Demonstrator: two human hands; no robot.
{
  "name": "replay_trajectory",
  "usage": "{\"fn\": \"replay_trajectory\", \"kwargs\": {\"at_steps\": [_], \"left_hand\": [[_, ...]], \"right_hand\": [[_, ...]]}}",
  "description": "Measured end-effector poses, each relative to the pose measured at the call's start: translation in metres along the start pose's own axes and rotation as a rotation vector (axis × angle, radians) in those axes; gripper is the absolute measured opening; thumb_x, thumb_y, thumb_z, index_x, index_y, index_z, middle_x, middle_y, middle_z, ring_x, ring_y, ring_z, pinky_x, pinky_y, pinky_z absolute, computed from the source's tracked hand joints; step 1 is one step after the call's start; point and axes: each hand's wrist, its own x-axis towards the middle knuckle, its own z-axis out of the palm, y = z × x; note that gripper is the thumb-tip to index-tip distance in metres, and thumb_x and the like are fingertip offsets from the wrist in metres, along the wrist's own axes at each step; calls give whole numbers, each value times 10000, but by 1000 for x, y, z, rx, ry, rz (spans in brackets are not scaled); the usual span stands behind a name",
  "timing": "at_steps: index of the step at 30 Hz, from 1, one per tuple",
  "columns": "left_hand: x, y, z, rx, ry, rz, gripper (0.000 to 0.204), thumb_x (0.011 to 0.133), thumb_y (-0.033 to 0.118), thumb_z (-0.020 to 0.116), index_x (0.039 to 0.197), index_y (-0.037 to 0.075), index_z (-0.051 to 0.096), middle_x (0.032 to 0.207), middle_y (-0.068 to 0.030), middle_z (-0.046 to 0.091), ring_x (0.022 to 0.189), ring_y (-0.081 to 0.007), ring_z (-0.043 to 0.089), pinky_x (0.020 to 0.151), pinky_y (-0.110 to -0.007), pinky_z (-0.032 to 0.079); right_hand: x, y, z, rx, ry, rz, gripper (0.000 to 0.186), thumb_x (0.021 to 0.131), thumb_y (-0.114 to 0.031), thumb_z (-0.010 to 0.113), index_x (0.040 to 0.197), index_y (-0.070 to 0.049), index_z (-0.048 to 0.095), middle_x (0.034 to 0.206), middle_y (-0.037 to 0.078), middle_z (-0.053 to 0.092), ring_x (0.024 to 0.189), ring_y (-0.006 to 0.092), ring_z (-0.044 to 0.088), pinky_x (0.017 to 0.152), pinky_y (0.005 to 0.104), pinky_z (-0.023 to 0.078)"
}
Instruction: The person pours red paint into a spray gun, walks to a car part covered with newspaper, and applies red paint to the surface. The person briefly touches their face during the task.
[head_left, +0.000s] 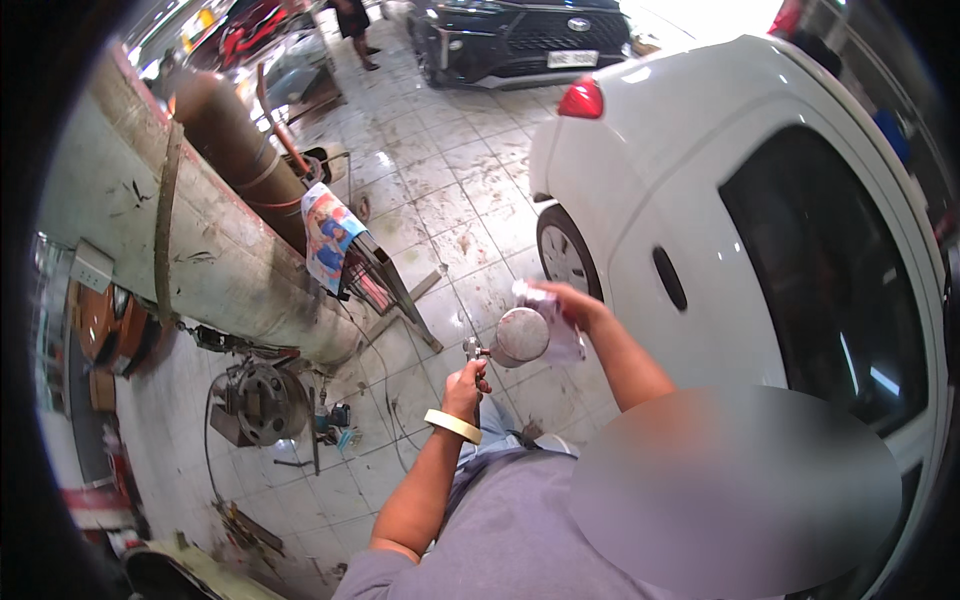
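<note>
Filling the right side, a white car (650,190) stands on the tiled floor (480,205), with a dark car (520,50) farther off. On the left rises a pale column (230,265), with a tall brown cylinder (225,140) just beside it and, lower down, a round metal wheel (265,402) on the floor. Between column and white car, in front of the person's body, the right grip (575,303) is curled on a clear plastic thing (570,345), too blurred to identify. Just left of this is a round pale cup (522,335); whether the two touch I cannot tell. The cup's flat end faces up toward the camera, so its long axis seems to run roughly along the line of sight. It lies ahead and to the right of the left grip (467,386), which is closed round a metal tool (472,348) that appears joined to the cup by a short fitting. Neither grip is clearly the nearer to the cup. Smallest, a pale yellow ring (453,425) circles the left wrist.
</note>
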Motion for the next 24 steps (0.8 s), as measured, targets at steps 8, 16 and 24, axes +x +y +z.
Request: {"fn": "replay_trajectory", "kwargs": {"at_steps": [8, 16, 24], "left_hand": [[207, 110, 47, 120, 179, 275, 453, 871, 416, 673, 792, -31, 667, 623, -80, 588, 587, -183, 591, 588, -349, 465], [362, 226, 75, 189, 264, 239, 522, 826, 480, 680, 737, -34, 692, 598, -136, 605, 580, -238, 593, 596, -405, 458], [466, 360, 76, -236, 247, 229, 310, 883, 355, 674, 823, 53, 644, 626, -10, 548, 536, -118, 517, 520, -277, 390]], "right_hand": [[36, -225, 85, -1679, 179, -974, 455, 826, -481, 701, 1181, -197, 675, 1140, 171, 655, 1055, 356, 649, 877, 554, 518], [168, -407, 78, -1832, 230, -481, 342, 737, -230, 668, 1057, -120, 719, 963, 174, 734, 937, 378, 710, 821, 477, 564], [322, -605, -5, -1140, 226, -252, 539, 831, -328, 744, 1270, -75, 563, 986, 129, 689, 882, 208, 683, 687, 356, 555]]}}
